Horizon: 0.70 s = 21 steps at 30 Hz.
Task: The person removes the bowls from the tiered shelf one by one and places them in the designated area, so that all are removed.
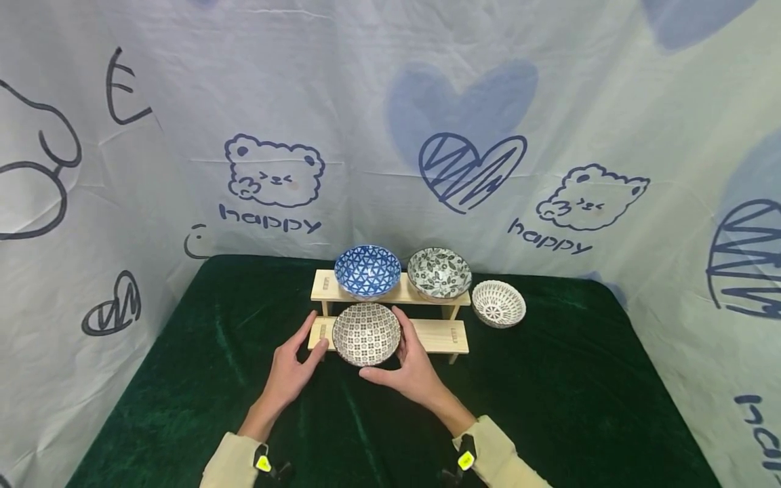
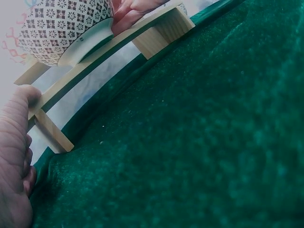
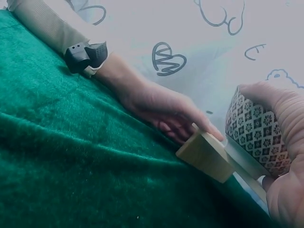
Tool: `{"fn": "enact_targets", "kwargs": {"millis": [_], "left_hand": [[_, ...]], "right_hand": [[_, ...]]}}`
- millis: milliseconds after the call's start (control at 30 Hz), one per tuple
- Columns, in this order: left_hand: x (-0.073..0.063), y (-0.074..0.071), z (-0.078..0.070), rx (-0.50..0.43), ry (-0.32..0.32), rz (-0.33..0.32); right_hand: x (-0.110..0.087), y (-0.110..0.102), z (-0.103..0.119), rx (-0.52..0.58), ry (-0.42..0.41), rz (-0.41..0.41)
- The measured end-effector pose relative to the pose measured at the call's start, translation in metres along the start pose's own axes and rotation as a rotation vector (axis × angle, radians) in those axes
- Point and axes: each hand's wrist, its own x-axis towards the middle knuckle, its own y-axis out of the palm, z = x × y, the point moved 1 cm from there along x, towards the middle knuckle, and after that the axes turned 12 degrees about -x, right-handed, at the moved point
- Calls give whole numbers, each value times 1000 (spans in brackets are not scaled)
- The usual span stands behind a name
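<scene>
Half-curled hands [image 1: 288, 369] [image 1: 416, 373] grip a wooden stand [image 1: 433, 335], left, and a white bowl [image 1: 367, 334] checkered with brown florets, right.

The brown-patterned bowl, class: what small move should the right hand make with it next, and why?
Probably the right hand should gently loosen its hold on the brown-patterned bowl. In the left wrist view the bowl's foot appears to rest on the lower shelf, and the left hand touches that shelf's left end, which may help steady it.

“happy” [image 1: 270, 219], “E” [image 1: 123, 88] on the backdrop [image 1: 366, 196]
</scene>
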Motion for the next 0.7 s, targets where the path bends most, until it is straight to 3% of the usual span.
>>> {"fn": "enact_targets", "kwargs": {"millis": [400, 700], "left_hand": [[0, 0, 2, 8, 3, 0], [0, 0, 2, -4, 0, 0]], "right_hand": [[7, 5, 1, 10, -24, -14], [7, 9, -2, -21, 6, -58]]}}
